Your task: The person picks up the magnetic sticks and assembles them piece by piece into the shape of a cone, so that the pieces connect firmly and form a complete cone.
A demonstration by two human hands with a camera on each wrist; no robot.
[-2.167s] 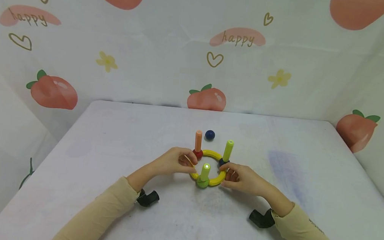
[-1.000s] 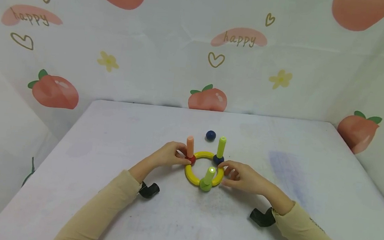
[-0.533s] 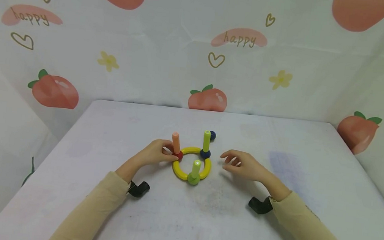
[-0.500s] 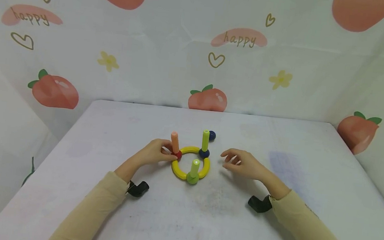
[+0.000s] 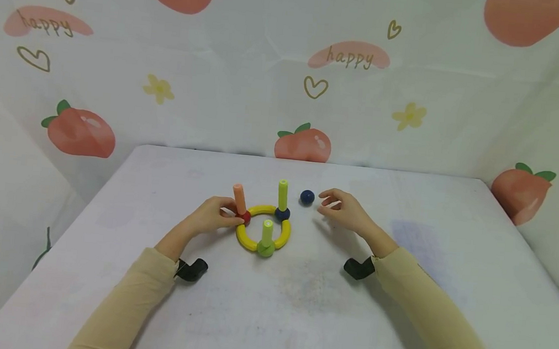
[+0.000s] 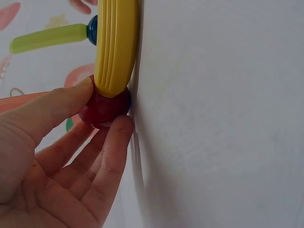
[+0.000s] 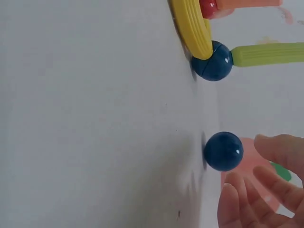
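My left hand (image 5: 209,215) pinches the red ball (image 6: 105,108) at the left of a ring of curved yellow rods (image 5: 247,243). An orange stick (image 5: 239,199) rises from that ball. The ring's other joints are a dark blue ball (image 5: 282,214) with a lime stick (image 5: 282,195) and a green ball (image 5: 265,249) with another lime stick (image 5: 267,232). My right hand (image 5: 347,209) hovers just right of a loose dark blue ball (image 7: 224,151), thumb and fingers spread and holding nothing. In the right wrist view a gap shows between fingertips and ball.
The white table (image 5: 267,317) runs back to a cloth backdrop (image 5: 236,98) printed with peaches. A black wrist mount (image 5: 192,270) sits under the left cuff, and another black mount (image 5: 359,268) under the right one.
The left hand has taken hold of the red ball and slid the ring leftward and slightly back. The right hand has left the ring and moved back beside the loose blue ball.
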